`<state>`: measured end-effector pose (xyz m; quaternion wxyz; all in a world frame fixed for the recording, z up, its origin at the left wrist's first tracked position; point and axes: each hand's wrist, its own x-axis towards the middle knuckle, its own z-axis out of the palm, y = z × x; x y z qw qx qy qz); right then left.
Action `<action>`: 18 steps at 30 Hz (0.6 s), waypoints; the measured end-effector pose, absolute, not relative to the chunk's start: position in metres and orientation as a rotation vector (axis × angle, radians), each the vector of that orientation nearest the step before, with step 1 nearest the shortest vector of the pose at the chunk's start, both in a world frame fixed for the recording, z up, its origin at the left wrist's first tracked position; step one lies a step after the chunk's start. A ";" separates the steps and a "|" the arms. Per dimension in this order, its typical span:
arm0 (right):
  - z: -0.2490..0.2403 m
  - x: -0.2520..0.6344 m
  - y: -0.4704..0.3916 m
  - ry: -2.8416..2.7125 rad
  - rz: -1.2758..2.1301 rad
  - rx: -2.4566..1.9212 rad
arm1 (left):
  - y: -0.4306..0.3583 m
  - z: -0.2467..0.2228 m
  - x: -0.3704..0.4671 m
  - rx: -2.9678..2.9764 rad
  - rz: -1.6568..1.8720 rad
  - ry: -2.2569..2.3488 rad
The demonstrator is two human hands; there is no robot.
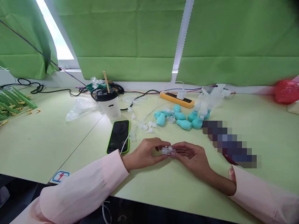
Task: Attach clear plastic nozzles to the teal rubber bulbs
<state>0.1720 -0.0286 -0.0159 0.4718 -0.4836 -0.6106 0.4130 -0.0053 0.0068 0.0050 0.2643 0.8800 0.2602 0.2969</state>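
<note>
Sleeves (79, 186) slant inward; left hand (146, 154), right hand (196, 158) pinch clear piece (165, 151).

Phone (117, 137) left of fitting (165, 151), perhaps touching cup (111, 109) behind.

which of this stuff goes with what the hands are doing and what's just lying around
Likely part of the job:
- small clear plastic piece, held in both hands
- teal bulb-shaped pieces, judging by closeness
- small white pieces, likewise

Probably just lying about:
- green-edged smartphone
- lidded paper cup with straw
- orange power strip
- red plastic bag
</note>
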 end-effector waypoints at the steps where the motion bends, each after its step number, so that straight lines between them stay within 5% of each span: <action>1: -0.016 0.172 -0.029 -1.506 0.999 -1.186 | 0.006 0.005 -0.005 2.389 0.805 0.695; 8: -0.014 0.177 -0.025 -1.758 0.738 -1.082 | 0.005 0.003 -0.006 2.455 0.810 0.698; 14: -0.014 0.206 0.011 -1.997 -0.290 -1.186 | 0.005 0.003 -0.006 2.464 0.861 0.791; 18: -0.021 0.219 0.028 -2.152 -0.545 -1.432 | 0.004 0.007 -0.005 2.455 0.860 0.851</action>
